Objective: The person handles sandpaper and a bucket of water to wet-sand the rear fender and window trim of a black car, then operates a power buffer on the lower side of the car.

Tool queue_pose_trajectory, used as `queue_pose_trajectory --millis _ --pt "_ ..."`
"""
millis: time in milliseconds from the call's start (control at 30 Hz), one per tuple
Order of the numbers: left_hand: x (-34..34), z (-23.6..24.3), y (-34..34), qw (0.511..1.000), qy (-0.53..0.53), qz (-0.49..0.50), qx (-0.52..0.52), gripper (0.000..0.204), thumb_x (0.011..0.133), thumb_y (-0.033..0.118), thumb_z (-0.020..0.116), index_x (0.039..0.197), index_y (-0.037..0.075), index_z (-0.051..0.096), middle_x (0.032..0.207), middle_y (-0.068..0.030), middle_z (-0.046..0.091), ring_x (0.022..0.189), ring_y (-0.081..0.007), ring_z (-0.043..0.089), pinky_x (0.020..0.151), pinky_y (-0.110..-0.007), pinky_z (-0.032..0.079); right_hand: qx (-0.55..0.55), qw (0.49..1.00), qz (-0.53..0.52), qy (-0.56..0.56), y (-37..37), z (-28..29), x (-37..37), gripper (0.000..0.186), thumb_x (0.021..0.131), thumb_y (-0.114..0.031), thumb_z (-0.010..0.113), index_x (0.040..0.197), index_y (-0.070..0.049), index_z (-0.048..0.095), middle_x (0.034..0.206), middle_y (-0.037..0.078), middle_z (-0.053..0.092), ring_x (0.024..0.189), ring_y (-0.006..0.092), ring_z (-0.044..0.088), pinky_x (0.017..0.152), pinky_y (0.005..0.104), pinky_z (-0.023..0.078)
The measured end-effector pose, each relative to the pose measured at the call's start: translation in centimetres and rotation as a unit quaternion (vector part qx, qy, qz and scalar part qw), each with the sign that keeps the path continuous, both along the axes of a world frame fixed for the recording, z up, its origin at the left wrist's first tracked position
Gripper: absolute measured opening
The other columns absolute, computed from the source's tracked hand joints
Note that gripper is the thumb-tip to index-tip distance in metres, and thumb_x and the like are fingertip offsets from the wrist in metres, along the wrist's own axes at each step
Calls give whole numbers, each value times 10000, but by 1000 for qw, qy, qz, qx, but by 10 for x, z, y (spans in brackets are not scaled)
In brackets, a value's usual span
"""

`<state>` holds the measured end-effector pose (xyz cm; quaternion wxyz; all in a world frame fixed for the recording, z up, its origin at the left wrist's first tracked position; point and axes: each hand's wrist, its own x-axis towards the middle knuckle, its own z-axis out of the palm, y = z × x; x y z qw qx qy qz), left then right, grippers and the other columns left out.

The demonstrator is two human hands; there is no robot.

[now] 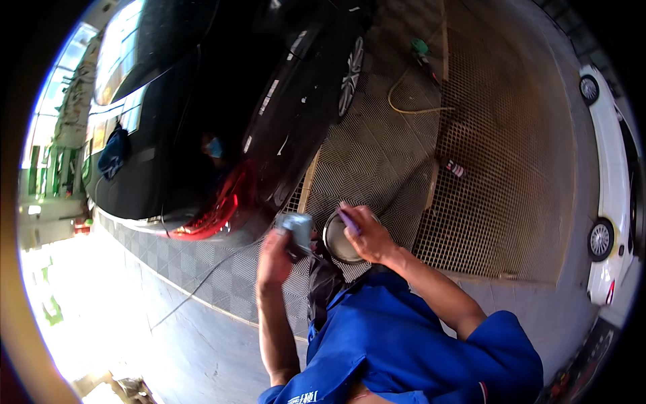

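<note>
My left hand (273,261) is closed around a light-blue and dark blocky object (296,232), smeared by motion, so its exact kind does not show. My right hand (372,237) grips a small purple object (349,222) between thumb and fingers; most of it is hidden by the hand. Beneath the right hand is a round grey, pan-like thing (334,241), partly covered by that hand. Ahead and to the left stands a black car (195,114), its red tail light (225,209) close to my left hand. The two hands are apart.
A dark blue cloth (114,153) hangs on the car. On the tan floor grating (498,222) lies a small pink-and-white bottle (455,168). A yellowish hose (410,109) with a green-ended tool (422,50) lies beyond. A white car (609,182) is parked far right.
</note>
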<state>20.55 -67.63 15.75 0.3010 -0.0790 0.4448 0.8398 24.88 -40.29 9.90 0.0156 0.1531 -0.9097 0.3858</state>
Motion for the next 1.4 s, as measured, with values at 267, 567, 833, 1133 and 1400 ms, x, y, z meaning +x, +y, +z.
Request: queue_pose_trajectory --millis 267,567,833,1133,1400 --pt "-264 68 -204 955 267 77 105 466 1066 171 534 1475 -39 463 1497 -188 497 1373 -310 516 1138 -450 440 -83 840 -446 -298 36 -148 126 473 966 -290 569 1305 39 559 1049 209 688 839 341 660 764 445 537" --pt "-503 97 -135 773 465 290 -319 327 1053 210 589 1225 -57 665 1221 -154 687 1085 -202 668 958 -336 536 -112 714 -553 -416 -75 -101 134 309 924 -236 557 991 58 624 865 223 664 789 393 632 724 475 484" --pt "-520 67 -101 686 420 254 -537 773 893 594 741 442 64 405 467 16 396 498 -110 376 556 -308 357 96 732 -483 -471 -76 -89 42 536 1072 -448 474 1188 51 631 1015 318 696 939 504 682 830 560 560" --pt "-512 74 -83 695 446 261 -501 766 882 594 740 454 53 406 484 11 418 502 -113 383 554 -326 333 -75 902 -425 -8 -102 -53 -199 444 1051 -205 583 1451 -20 533 1189 136 624 1025 246 599 858 360 525" --pt "-530 73 -97 651 419 229 -591 706 855 616 754 752 -81 711 752 -105 690 708 -168 578 711 -344 468 -52 900 -394 179 -182 8 -317 631 886 -183 741 1463 -36 534 1543 186 501 1466 375 443 1170 545 372"
